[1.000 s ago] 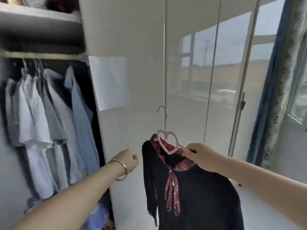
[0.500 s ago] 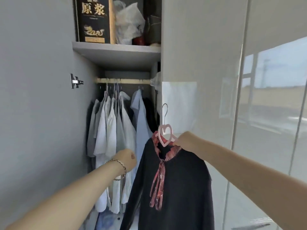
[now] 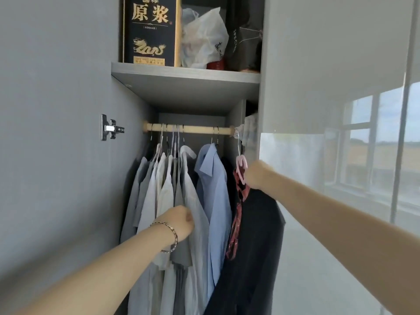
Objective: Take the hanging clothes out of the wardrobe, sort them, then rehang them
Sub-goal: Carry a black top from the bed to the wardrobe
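- The left hand (image 3: 179, 223) is nearest, its fingers curled against the pale shirts (image 3: 163, 189). Whether they pinch any cloth is hidden. If it drags on them, a shirt could slide off its hanger.
- The right hand (image 3: 258, 176) grips the pink hanger (image 3: 241, 163), fingers closed around its shoulder. On the hanger is the dark top (image 3: 256, 246) with a red tie (image 3: 235, 226), held at the right edge of the wardrobe (image 3: 127, 105) opening.
- The hanger's wire hook reaches up to the right end of the rod (image 3: 195, 129). Whether it is over the rod I cannot tell. If it is let go while only half caught, the top would likely drop.
- That end is cramped, with the glossy door (image 3: 318, 64) just beside it. The hook could snag there, or the top could bunch against the blue shirt (image 3: 213, 189).
- The hanging section holds the row of pale shirts on the left and the blue shirt to their right, with a gap on the rod between them.
- Farthest up, the shelf (image 3: 186, 76) carries a black box (image 3: 150, 30) with gold lettering, a white plastic bag (image 3: 202, 42) and a dark bag (image 3: 243, 42), packed side by side.
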The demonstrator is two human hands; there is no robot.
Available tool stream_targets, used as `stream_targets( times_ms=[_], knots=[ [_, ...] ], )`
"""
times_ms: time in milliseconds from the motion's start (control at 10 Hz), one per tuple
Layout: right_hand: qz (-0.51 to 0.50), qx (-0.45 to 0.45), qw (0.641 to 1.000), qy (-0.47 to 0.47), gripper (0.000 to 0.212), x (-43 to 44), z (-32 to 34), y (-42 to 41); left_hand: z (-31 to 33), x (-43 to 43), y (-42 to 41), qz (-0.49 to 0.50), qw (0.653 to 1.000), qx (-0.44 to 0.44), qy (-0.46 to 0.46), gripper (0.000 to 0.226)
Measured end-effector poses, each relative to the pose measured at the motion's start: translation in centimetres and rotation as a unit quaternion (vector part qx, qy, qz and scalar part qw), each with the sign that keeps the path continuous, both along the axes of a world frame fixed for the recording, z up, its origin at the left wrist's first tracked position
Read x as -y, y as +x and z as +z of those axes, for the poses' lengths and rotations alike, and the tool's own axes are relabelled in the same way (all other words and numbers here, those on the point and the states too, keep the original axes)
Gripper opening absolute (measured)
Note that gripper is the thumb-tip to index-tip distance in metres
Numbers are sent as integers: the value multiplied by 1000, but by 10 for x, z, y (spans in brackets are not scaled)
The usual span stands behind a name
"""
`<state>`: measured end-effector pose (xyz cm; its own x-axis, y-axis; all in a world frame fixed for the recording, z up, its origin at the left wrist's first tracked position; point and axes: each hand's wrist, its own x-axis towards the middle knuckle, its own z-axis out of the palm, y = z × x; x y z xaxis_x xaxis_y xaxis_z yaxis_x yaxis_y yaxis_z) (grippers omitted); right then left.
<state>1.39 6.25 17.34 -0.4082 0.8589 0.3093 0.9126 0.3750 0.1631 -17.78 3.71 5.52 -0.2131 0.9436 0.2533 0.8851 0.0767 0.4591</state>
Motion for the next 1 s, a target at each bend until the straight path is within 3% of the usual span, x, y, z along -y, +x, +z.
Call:
stream_targets(
  times_ms=[100,200,300,400,500,600,700,800,1000],
  knots=[
    [-64,48,994,-72,25,-25,-14,-19,9,-29,-3,3,1000,2,18,20],
    [-59,34,997,-37,25,-50,-6,-24,19,-60,-5,3,1000,-11,17,20],
    [-12,87,996,30,30,-74,-2,-39,27,-87,-6,11,1000,-13,20,20],
    [20,81,996,24,26,-85,3,-57,31,-106,-10,9,999,6,48,22],
    [69,142,987,27,39,-88,4,-65,35,-114,-16,-9,998,0,56,23],
    [61,61,996,-31,44,-83,-1,-63,38,-121,-27,-14,997,5,74,23],
    [9,13,999,-38,29,-83,9,-59,47,-127,-30,-24,994,-10,103,26],
    [28,-176,984,-13,33,-92,27,-47,56,-138,-23,-34,988,-71,133,24],
    [6,-244,970,-11,30,-108,40,-56,57,-175,9,-69,934,-317,151,46]
  ],
)
